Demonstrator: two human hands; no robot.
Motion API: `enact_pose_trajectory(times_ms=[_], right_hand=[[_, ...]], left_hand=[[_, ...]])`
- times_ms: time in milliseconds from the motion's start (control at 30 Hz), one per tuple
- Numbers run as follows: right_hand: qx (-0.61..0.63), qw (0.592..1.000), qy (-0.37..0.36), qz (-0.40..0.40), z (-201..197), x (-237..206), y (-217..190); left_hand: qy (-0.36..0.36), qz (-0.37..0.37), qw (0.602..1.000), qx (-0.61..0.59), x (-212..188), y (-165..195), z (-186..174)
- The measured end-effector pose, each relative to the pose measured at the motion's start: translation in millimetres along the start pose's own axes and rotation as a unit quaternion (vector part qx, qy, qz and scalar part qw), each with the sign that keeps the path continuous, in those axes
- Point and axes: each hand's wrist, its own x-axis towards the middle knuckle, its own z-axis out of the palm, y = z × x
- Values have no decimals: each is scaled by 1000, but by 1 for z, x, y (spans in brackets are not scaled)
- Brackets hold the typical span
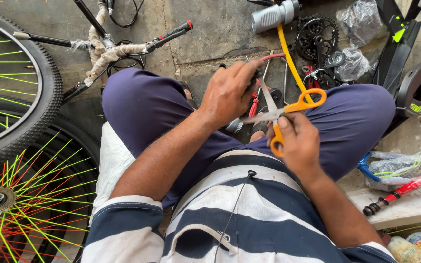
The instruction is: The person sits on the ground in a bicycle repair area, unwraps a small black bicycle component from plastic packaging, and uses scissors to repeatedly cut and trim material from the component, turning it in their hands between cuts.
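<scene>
The person sat with knees spread, in dark blue trousers and a navy-and-white striped shirt, and both hands met above the gap between the legs. The right hand was curled around the lower orange loop of a pair of scissors, whose silver blades stood parted in a cross shape, one pointing up towards the other hand. The second orange loop stuck out free to the right of the blades. The left hand hovered just above and beside the blade tips, fingers bent and pinched together on something small and dark; what it was could not be told, as the fingers hid it.

Below the hands, on the concrete floor between the feet, lay a yellow cable running up to a grey cylinder, a black chainring and plastic-wrapped parts. At the left stood two bicycle wheels with black tyres and neon green and red spokes, and a handlebar wrapped in beige padding lay near them. On the right a red pump-like tube rested on a pale ledge
</scene>
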Motion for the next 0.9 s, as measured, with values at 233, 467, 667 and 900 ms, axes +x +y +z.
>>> enact_pose_trajectory(times_ms=[233,467,667,900], right_hand=[[244,964,-76,70,5,-2,-23],[-244,957,2,-158,18,-1,-18],[-547,673,164,-470,7,7,-9],[-89,990,-24,-111,-3,14,-4]], left_hand=[[-10,14,1000,2,1,0,-1],[-13,-19,1000,15,0,1,-1],[-18,-35,999,-35,-2,1,0],[-5,-54,998,-32,0,4,-1]])
